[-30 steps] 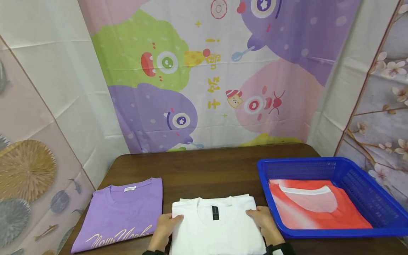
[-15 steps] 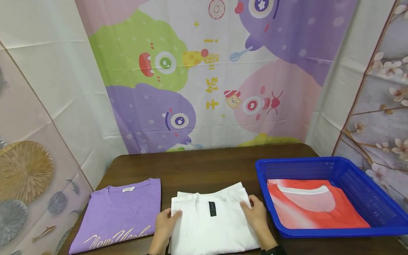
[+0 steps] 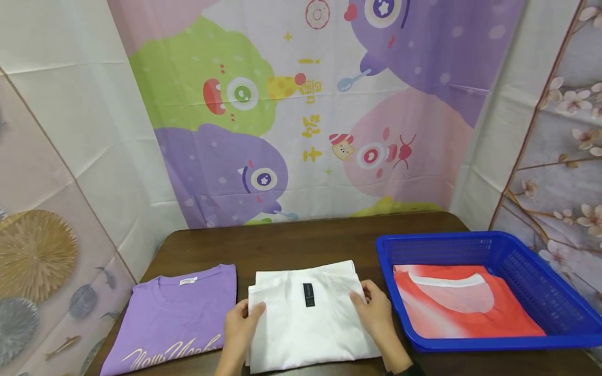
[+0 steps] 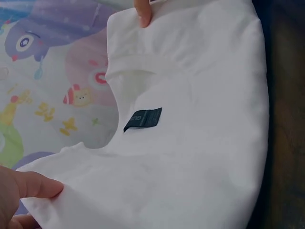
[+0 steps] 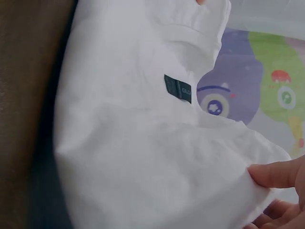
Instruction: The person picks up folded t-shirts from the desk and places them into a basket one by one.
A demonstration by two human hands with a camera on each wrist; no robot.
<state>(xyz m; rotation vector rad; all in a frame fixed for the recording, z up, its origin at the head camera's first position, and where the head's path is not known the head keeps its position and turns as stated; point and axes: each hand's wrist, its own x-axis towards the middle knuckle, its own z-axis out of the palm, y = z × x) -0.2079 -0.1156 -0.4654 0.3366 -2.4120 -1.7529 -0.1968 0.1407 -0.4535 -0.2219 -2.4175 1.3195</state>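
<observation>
- Head view: a folded white shirt (image 3: 310, 334) is held up between two hands, above the near middle of the brown bench (image 3: 291, 243), with its neckline end away from the person; whether its lower edge touches the bench I cannot tell.
- The left hand (image 3: 241, 325) has its grip clamped on the shirt's upper left corner, thumb on the upper face and fingers bent behind it.
- The right hand (image 3: 374, 312) pinches the upper right corner the same way, so its grip is likewise closed on the cloth.
- A dark label (image 3: 308, 295) shows inside the neckline, midway between the hands.
- In both wrist views the white cloth spans from one hand to the other, a thumb pressed on it at the near corner and part of the opposite hand at the far one.
- On the bench to the left, just beside the left hand, lies a folded purple shirt (image 3: 183, 308) with pale script lettering.
- To the right, near the right hand, stands a blue basket (image 3: 510, 342); a folded red-and-white shirt (image 3: 498, 318) lies in it.
- Behind the bench hangs a cartoon-printed cloth (image 3: 254, 151).
</observation>
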